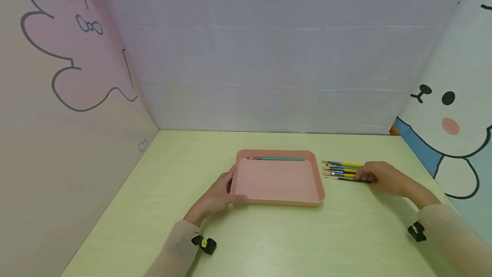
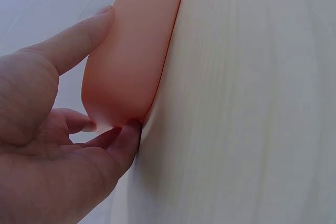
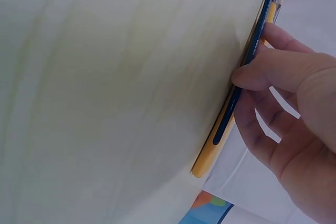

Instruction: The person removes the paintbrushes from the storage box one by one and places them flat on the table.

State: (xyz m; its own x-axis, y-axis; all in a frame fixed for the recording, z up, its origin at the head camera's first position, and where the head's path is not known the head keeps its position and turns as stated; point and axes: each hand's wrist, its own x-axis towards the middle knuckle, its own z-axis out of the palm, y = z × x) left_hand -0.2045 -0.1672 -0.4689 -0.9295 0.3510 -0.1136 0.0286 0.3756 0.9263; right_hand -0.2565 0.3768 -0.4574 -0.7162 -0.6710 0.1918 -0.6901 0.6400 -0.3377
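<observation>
The left hand point(image 1: 215, 195) grips the pink tray point(image 1: 278, 202) corner, while the right hand point(image 1: 380, 177) pinches a dark paintbrush point(image 3: 247, 61); neighbouring brushes point(image 1: 340, 169) may roll if nudged.

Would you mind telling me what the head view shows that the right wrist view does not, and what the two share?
Only the head view shows the pink tray, the teal brush lying along its far edge, the left hand holding the tray's near left corner, and the brush tips of the bundle pointing toward the tray.

Only the right wrist view shows the handle ends up close: a dark blue brush lying over a yellow brush, with the thumb on the dark one.

Both show the right hand on the brush bundle and the pale green table.
</observation>
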